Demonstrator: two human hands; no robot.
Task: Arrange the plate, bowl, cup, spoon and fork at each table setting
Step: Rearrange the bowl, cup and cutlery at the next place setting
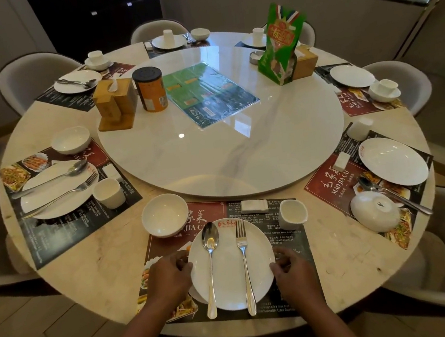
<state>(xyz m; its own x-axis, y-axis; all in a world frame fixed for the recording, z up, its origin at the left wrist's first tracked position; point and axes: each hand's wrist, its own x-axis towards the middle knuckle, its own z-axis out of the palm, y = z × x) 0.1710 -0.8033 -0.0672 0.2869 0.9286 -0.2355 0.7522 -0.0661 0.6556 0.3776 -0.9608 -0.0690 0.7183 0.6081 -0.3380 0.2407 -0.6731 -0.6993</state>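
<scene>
A white plate (230, 281) lies on the placemat (290, 241) nearest me, with a spoon (211, 261) and a fork (245, 262) lying side by side on it. My left hand (170, 278) grips the plate's left rim. My right hand (291, 270) grips its right rim. A white bowl (165, 215) stands upright at the mat's far left corner. A white cup (292, 214) stands at the far right, next to a small white rest (254, 206).
A big round turntable (241, 149) fills the table's middle, carrying a menu, a tin, tissue boxes and a green bag. Other settings ring the table; at the right one an overturned bowl (374, 210) and plate (394, 161) sit. Chairs surround the table.
</scene>
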